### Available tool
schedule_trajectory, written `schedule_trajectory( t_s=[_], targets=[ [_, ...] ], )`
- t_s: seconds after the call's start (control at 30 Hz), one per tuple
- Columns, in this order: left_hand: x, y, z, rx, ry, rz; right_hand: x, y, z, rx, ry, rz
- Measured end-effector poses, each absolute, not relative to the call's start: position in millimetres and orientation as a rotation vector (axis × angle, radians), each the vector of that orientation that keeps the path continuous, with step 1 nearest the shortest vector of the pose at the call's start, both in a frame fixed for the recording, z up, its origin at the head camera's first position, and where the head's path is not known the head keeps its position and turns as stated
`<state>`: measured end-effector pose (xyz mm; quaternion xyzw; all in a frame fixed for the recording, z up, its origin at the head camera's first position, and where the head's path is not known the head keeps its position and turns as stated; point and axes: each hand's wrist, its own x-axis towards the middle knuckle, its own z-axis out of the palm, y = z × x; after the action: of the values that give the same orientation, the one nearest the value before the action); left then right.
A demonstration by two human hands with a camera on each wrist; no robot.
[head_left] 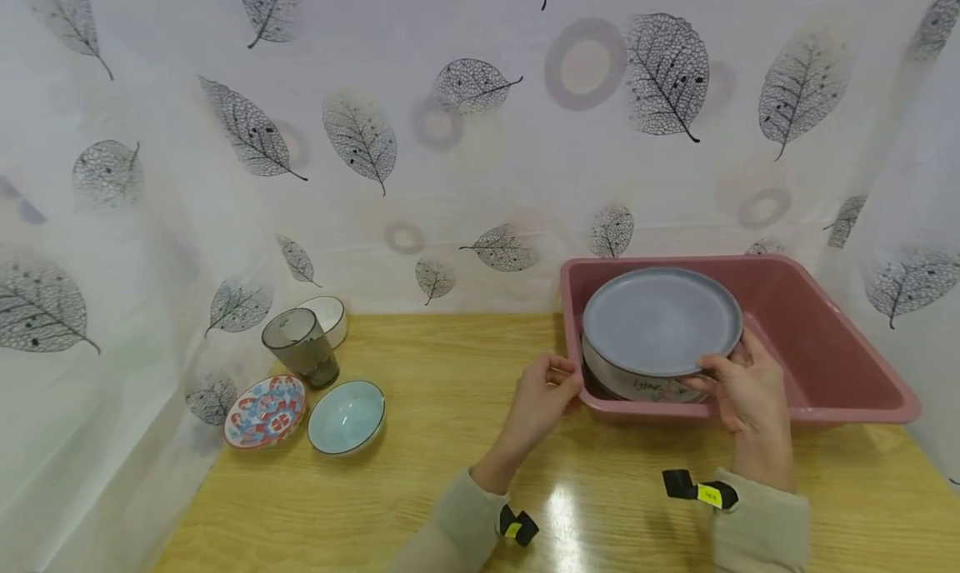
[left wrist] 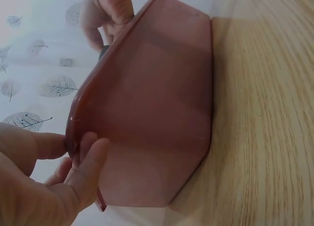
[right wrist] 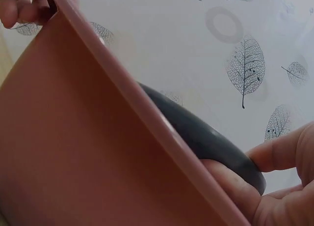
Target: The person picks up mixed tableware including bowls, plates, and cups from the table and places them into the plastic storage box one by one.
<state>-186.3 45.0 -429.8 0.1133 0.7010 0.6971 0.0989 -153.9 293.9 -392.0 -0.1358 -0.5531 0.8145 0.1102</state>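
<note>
A pink plastic basin (head_left: 847, 348) stands at the right of the table. Its near left corner is pinched by my left hand (head_left: 542, 394), thumb on one side of the rim and fingers on the other, as the left wrist view also shows. My right hand (head_left: 753, 386) grips the right edge of a round grey-blue plate (head_left: 663, 319), with the thumb on top and fingers beneath. Under that plate, inside the basin, sits a white bowl (head_left: 637, 381) with a printed pattern. From the right wrist view, the plate (right wrist: 206, 137) shows its dark edge above the basin's rim.
At the table's left are a grey translucent cup (head_left: 300, 348), a white bowl (head_left: 330, 319) behind it, a red-and-blue patterned dish (head_left: 265, 412) and a light blue bowl (head_left: 347, 417). A leaf-printed white curtain (head_left: 480, 165) hangs along the back and sides of the wooden table (head_left: 450, 356).
</note>
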Motion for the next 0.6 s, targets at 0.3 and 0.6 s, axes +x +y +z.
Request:
schedule_trajectory(
  t_s=[0.3, 0.6],
  targets=[
    [-190.9, 47.7, -431.5, 0.314, 2.057, 2.064, -156.5, 292.4, -391.2, -0.498, -1.771, 2.29],
    [-193.7, 46.7, -434.7, 0.312, 2.053, 2.055, -159.4, 291.2, -393.2, -0.489, -1.871, 2.221]
  ],
)
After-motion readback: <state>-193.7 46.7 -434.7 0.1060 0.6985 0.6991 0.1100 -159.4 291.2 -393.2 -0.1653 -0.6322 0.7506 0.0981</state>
